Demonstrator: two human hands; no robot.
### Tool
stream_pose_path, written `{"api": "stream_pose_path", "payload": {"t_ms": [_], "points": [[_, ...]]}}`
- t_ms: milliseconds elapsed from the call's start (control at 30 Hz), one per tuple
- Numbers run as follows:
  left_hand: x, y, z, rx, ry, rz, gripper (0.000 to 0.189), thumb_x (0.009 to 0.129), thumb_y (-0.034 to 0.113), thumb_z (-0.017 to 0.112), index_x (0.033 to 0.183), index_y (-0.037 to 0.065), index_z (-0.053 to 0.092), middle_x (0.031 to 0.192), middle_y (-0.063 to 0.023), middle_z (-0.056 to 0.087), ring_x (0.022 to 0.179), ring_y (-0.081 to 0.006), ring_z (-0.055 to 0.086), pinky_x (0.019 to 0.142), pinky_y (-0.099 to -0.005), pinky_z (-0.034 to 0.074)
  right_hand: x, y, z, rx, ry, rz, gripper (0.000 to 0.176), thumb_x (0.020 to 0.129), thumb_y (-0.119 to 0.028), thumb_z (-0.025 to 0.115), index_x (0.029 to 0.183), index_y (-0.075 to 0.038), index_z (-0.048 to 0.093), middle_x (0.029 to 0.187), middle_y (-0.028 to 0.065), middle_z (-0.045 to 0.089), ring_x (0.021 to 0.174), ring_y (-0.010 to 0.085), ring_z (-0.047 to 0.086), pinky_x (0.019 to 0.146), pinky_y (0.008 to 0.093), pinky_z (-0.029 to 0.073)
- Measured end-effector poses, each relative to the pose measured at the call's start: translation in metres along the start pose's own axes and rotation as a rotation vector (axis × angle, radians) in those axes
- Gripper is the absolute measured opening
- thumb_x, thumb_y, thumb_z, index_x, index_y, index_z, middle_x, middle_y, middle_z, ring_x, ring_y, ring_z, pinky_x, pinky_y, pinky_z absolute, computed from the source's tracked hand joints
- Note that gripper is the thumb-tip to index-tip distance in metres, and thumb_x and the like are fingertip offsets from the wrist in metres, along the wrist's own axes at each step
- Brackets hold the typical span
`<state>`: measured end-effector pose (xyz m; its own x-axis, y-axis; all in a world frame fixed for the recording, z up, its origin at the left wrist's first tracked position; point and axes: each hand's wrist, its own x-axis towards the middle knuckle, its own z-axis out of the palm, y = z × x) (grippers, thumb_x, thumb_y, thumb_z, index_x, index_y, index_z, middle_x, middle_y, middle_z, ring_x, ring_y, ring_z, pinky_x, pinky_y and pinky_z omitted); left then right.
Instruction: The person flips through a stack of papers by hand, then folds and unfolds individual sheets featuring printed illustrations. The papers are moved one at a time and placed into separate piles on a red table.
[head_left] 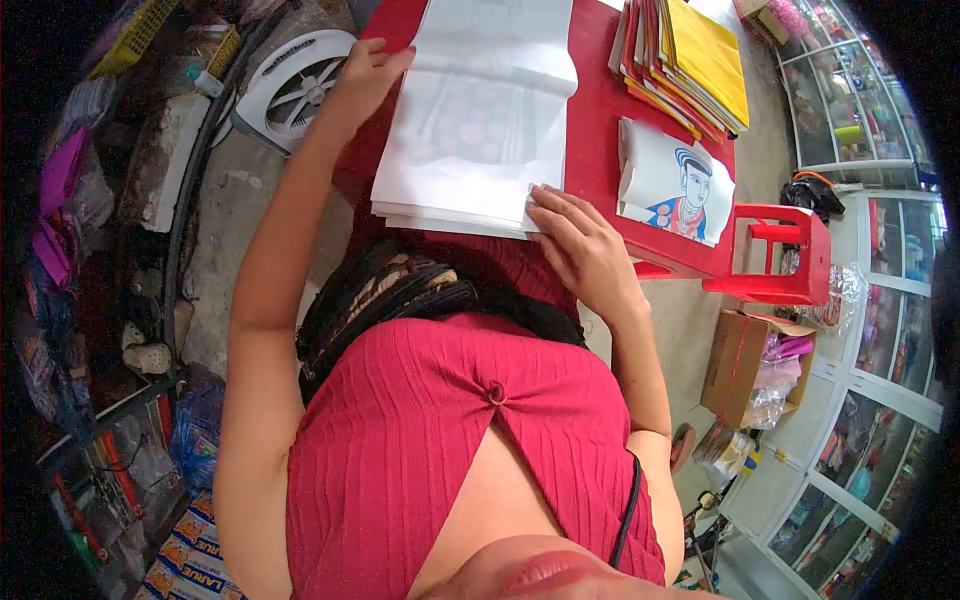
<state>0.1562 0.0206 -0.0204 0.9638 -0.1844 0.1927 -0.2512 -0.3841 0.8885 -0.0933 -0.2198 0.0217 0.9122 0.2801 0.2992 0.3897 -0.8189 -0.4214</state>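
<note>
A stack of white paper sheets (475, 120) lies on the red table (597, 110) in front of me. A faint figure shows through the top sheet, which has a crease across its upper part. My left hand (372, 78) is at the upper left edge of the stack, fingers slightly bent and apart. My right hand (585, 245) rests on the lower right corner of the sheets with its fingers stretched out. To the right lies a sheet with a painted figure in a blue headdress (690, 190).
A pile of yellow and red paper (708, 65) sits at the table's far right. Beyond the right edge stand a red plastic stool (800, 260), a cardboard box (735, 365) and glass cabinets (860, 440). A white fan (300, 85) is on the floor at left.
</note>
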Motion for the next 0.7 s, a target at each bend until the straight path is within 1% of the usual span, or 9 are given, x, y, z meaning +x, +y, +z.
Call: {"api": "stream_pose_path", "payload": {"t_ms": [67,100,133,200,300,500,600,633,700], "points": [[0.036,-0.012,-0.001,-0.116,-0.185,-0.217,0.053,0.094,0.042,0.066,0.125,0.000,0.056,0.101,-0.0048,0.064,0.089,-0.0107,0.060,0.079,-0.0242,0.050,-0.002,0.001,0.001,0.001,0.004,0.005,0.026,0.091,-0.013,0.065,0.114,-0.001,0.064,0.129,0.0152,0.063,0.120,0.0328,0.059,0.100,0.0425,0.049],[0.048,-0.016,-0.004,-0.155,-0.322,-0.220,0.040,0.091,0.045,0.068,0.105,0.008,0.067,0.087,0.0041,0.063,0.078,-0.0023,0.055,0.069,-0.0195,0.044,-0.003,0.001,0.001,0.000,0.009,0.007,0.026,0.091,-0.014,0.065,0.115,-0.002,0.064,0.129,0.0150,0.063,0.122,0.0323,0.058,0.101,0.0434,0.049],[0.057,-0.015,-0.006,-0.156,-0.324,-0.222,0.040,0.091,0.045,0.068,0.105,0.008,0.067,0.087,0.0041,0.063,0.078,-0.0023,0.055,0.069,-0.0195,0.044,-0.003,0.000,0.000,0.000,0.008,0.009,0.026,0.091,-0.014,0.065,0.115,-0.002,0.064,0.129,0.0150,0.063,0.122,0.0323,0.058,0.101,0.0434,0.049],[0.070,-0.014,-0.010,-0.168,-0.613,-0.258,0.034,0.090,0.046,0.068,0.090,0.013,0.071,0.079,0.0078,0.061,0.074,0.0000,0.053,0.064,-0.0178,0.040,-0.001,-0.005,-0.002,-0.111,0.000,-0.026,0.038,0.086,-0.016,0.069,0.121,-0.005,0.062,0.136,0.0133,0.058,0.129,0.0312,0.052,0.106,0.0461,0.043],[0.069,-0.012,0.003,-0.088,-0.443,-0.253,0.033,0.089,0.047,0.069,0.092,0.015,0.072,0.078,0.0079,0.062,0.070,-0.0019,0.052,0.062,-0.0210,0.041,0.006,-0.018,0.005,-0.247,0.002,-0.026,0.049,0.083,-0.017,0.066,0.131,-0.011,0.057,0.137,0.0101,0.053,0.128,0.0291,0.049,0.107,0.0456,0.038],[0.069,0.018,0.002,-0.134,-0.464,-0.392,0.033,0.086,0.050,0.072,0.094,0.018,0.072,0.081,0.0061,0.066,0.068,-0.0060,0.056,0.065,-0.0298,0.047,0.020,-0.021,0.052,-0.571,0.148,-0.186,0.053,0.085,-0.018,0.055,0.138,-0.020,0.054,0.126,0.0069,0.053,0.109,0.0243,0.051,0.095,0.0388,0.041],[0.109,-0.039,0.009,-0.090,-0.472,-0.444,0.039,0.085,0.051,0.073,0.100,0.016,0.072,0.083,0.0042,0.068,0.072,-0.0078,0.062,0.070,-0.0278,0.052,0.030,-0.018,0.066,-0.617,0.214,-0.197,0.053,0.084,-0.019,0.056,0.137,-0.016,0.054,0.119,0.0063,0.054,0.100,0.0224,0.052,0.084,0.0359,0.043],[0.126,-0.057,0.007,-0.095,-0.482,-0.438,0.039,0.085,0.051,0.073,0.100,0.016,0.072,0.083,0.0042,0.068,0.072,-0.0078,0.062,0.070,-0.0278,0.052,0.032,-0.017,0.068,-0.607,0.202,-0.151,0.050,0.084,-0.019,0.056,0.134,-0.014,0.055,0.113,0.0060,0.055,0.097,0.0214,0.053,0.080,0.0357,0.042],[0.153,-0.081,0.006,-0.238,-0.746,-0.564,0.046,0.084,0.052,0.073,0.107,0.013,0.070,0.090,0.0003,0.071,0.080,-0.0123,0.069,0.076,-0.0274,0.056,0.035,-0.016,0.066,-0.608,0.190,-0.098,0.047,0.084,-0.019,0.057,0.130,-0.012,0.057,0.108,0.0057,0.057,0.094,0.0205,0.053,0.077,0.0354,0.042]]}}
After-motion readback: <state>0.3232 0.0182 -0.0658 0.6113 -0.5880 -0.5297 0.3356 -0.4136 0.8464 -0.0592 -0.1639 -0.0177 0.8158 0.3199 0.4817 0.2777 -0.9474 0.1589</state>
